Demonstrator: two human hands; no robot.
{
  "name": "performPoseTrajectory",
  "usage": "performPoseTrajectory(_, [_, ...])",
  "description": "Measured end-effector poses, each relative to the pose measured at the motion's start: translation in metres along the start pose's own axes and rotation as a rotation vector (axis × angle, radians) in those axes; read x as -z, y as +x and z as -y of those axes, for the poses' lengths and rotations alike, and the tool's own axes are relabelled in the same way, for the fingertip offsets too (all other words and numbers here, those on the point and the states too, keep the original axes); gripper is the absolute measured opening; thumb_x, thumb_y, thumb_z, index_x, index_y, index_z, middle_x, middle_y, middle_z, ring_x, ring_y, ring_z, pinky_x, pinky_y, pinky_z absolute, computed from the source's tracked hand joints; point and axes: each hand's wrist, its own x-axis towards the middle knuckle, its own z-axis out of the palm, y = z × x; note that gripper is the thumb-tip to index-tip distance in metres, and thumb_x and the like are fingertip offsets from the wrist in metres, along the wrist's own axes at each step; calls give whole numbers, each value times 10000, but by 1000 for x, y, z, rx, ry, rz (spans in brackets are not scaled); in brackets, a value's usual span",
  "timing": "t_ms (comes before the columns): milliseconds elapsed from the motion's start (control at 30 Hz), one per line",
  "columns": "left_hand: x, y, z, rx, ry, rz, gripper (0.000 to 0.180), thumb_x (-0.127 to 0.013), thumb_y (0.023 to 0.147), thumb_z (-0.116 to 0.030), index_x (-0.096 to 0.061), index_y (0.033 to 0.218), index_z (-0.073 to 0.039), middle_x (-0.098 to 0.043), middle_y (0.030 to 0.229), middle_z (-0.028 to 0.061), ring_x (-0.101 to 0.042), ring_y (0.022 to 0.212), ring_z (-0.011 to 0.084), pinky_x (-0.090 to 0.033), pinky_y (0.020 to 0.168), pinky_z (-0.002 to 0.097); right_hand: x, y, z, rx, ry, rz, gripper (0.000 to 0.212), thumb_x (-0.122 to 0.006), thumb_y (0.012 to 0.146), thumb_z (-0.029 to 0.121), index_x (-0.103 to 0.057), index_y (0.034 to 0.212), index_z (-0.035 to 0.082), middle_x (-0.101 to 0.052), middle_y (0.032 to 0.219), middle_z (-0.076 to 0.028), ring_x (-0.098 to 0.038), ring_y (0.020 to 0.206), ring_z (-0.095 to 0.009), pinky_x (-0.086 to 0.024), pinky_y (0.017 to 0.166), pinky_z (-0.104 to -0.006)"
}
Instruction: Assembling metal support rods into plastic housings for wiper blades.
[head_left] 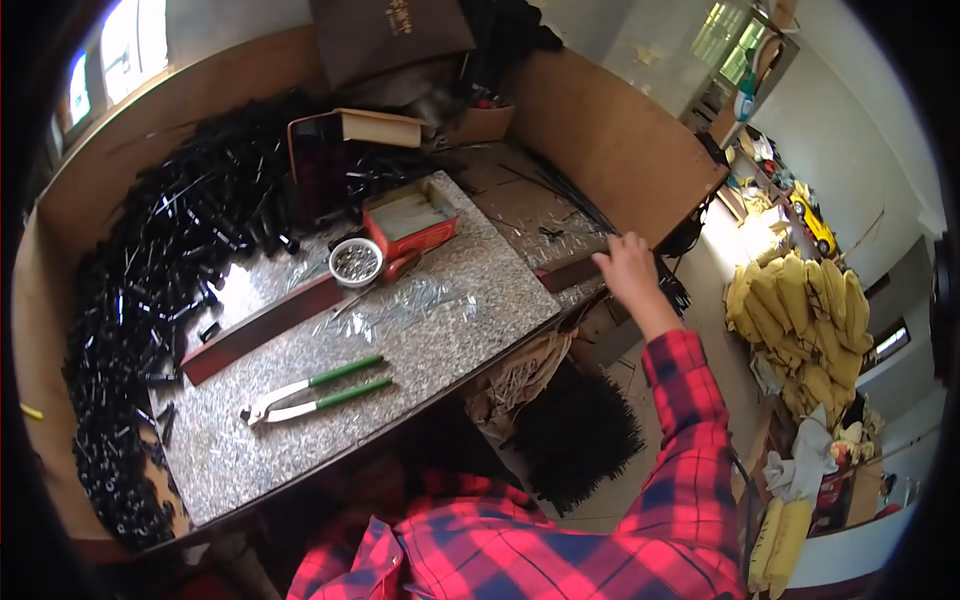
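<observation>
My right hand reaches out to the right edge of the workbench. Its fingers are apart, close to the end of some thin black rods and a dark reddish bar; I see nothing held in it. My left hand is out of view. On the speckled stone slab lie pincers with green handles, jaws to the left. Behind them runs a long red-brown bar. A white cup of small metal bits stands by a red box. Thin, shiny pins are scattered on the slab.
Black tubular pieces heap along the left and back, inside a wooden surround. A brown box stands at the back. Below the slab is a bristly black bundle. Yellow sacks pile up at the right.
</observation>
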Motion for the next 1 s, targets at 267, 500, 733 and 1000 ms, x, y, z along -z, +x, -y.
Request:
performPoseTrajectory(267, [-77,224,156,311,-300,253,302,-499,919,-303,-561,1043,-35,-621,1013,139,-594,859,228,-483,785,421,-121,20,-51,-262,-85,468,319,-643,820,230,-639,1020,-20,-598,1103,-245,-561,1077,-393,-475,901,-446])
performPoseTrajectory(500, [3,124,99,576,-560,455,314,-503,928,-318,-581,1027,-30,-631,993,145,-597,848,217,-482,767,407,-112,60,-22,-281,228,234,298,-569,867,272,-597,960,-9,-630,931,-253,-591,926,-423,-469,801,-490])
performPoseTrajectory(733, [59,174,4,751,-884,547,330,-507,937,-332,-601,1011,-25,-641,973,151,-600,838,205,-482,748,393,-102,36,-66,-326,304,-203,287,-567,892,279,-556,848,-5,-624,806,-226,-596,816,-423,-468,711,-478])
performPoseTrajectory(1000, [193,187,-136,1098,-1151,701,352,-512,948,-349,-624,992,-19,-652,950,158,-604,826,192,-481,726,377,-70,107,-4,-160,650,-244,308,-618,899,272,-508,757,22,-471,533,-25,-472,488,-107,-362,436,-296])
